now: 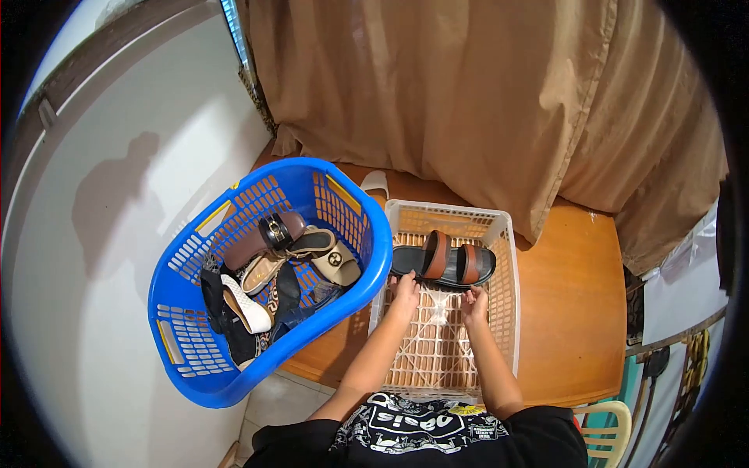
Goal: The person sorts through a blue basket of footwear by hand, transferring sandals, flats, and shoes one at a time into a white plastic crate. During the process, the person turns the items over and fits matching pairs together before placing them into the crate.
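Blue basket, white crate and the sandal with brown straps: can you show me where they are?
Blue basket (381,248): head view, on its rim.
White crate (506,304): head view, on its side wall.
Sandal with brown straps (438,257): head view, on one strap.

From afar I'm seeing what looks like a home: a brown curtain (437,109) is hanging behind the tabletop (569,304), a pale chair (622,437) is standing near it.
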Tool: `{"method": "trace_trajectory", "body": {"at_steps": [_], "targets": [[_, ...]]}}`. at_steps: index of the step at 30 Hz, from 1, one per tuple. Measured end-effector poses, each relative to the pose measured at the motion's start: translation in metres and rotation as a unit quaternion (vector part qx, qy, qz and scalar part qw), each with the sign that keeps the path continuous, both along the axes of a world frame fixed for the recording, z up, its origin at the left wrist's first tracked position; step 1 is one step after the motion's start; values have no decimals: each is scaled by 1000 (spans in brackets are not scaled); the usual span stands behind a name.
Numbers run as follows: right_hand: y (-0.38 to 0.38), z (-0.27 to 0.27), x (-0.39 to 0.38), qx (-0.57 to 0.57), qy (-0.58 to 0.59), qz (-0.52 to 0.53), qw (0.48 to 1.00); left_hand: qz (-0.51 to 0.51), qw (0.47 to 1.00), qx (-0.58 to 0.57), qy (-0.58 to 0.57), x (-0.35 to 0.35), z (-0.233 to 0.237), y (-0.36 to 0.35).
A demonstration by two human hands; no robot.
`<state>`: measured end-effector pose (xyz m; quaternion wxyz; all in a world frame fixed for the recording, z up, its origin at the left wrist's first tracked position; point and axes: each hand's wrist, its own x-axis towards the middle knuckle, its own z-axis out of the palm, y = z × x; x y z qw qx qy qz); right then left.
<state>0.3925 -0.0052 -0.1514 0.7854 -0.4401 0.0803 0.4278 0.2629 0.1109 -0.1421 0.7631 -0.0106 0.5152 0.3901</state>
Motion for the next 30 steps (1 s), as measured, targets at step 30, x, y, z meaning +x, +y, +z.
{"method": "trace_trajectory", "body": {"at_steps": [30], "targets": [[8,25,-1,-81,-102,125,984,-69,987,148,-3,-5,0,5]]}}
